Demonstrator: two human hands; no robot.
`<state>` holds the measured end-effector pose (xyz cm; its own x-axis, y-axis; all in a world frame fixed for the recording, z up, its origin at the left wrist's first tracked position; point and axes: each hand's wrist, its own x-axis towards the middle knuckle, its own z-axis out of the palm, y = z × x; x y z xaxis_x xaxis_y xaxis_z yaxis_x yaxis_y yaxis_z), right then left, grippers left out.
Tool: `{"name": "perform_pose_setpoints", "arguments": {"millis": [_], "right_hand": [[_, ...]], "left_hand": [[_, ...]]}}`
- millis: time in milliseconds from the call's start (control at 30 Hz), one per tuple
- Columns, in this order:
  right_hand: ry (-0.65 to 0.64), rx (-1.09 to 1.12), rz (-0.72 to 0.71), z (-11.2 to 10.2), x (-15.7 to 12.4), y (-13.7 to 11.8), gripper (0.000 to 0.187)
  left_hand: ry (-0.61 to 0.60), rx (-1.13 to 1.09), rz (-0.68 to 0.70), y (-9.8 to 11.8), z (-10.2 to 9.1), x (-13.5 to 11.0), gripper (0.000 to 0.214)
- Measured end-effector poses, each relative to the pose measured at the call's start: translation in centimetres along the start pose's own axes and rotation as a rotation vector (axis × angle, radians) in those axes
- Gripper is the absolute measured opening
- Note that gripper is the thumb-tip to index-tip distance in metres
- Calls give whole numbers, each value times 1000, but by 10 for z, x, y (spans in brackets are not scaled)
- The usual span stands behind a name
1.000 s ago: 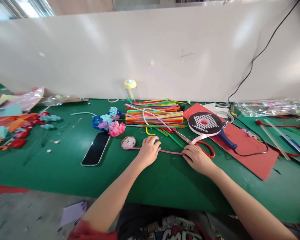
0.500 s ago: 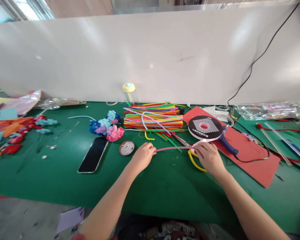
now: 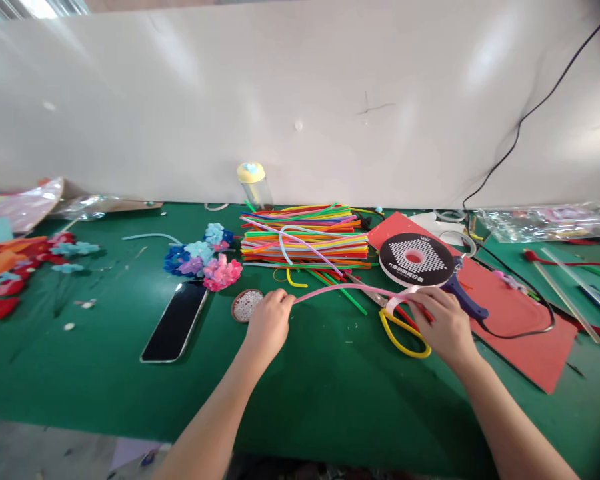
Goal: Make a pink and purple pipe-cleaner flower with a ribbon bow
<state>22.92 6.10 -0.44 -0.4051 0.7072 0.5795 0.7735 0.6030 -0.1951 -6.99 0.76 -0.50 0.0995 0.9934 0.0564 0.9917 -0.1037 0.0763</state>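
A pink pipe cleaner arches between my two hands above the green table. My left hand is closed on its left end, close to a small dish of white beads. My right hand is closed on its right end, beside a strip of pink ribbon that trails from a black ribbon spool. Scissors with yellow and red handles lie just under my right hand.
A stack of coloured pipe cleaners lies behind my hands. A black phone and a cluster of pipe-cleaner flowers are to the left. A glue gun rests on a red mat at right. A white wall panel stands behind.
The pink pipe cleaner lay flat on the table; both hands have lifted it and it now bows upward. My right hand moved right toward the spool, uncovering the scissors' yellow handle.
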Motion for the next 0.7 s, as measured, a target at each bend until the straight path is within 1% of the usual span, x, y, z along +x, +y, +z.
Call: {"name": "perform_pose_setpoints", "arguments": {"millis": [67, 100, 233, 300, 367, 433, 467, 533, 600, 667, 700], "right_hand": [[-79, 87, -91, 5, -3, -5, 18], [-98, 119, -123, 8, -4, -7, 18], [-70, 143, -156, 16, -2, -16, 19], [-92, 114, -169, 16, 7, -20, 20], [-174, 64, -187, 13, 21, -22, 21], [-289, -15, -179, 10, 40, -25, 20], [-321, -49, -167, 10, 50, -27, 19], [-324, -105, -128, 13, 72, -32, 17], [-319, -142, -98, 20, 95, -38, 17], [-354, -159, -34, 30, 116, -44, 19], [-359, -163, -19, 37, 124, -46, 22]], "left_hand": [[35, 64, -69, -5, -5, -2, 33], [48, 83, -99, -8, -8, -3, 33], [79, 55, -177, -26, -25, -6, 33], [91, 23, -168, -36, -34, -4, 35], [45, 31, -163, -44, -44, -1, 39], [-19, 95, -185, -47, -54, 5, 43], [-31, 137, -197, -46, -59, 10, 42], [-48, 199, -231, -39, -69, 22, 37], [-21, 168, -156, -28, -74, 38, 32], [51, 80, -32, -13, -73, 59, 28], [113, 27, 33, -5, -69, 70, 27]]}}
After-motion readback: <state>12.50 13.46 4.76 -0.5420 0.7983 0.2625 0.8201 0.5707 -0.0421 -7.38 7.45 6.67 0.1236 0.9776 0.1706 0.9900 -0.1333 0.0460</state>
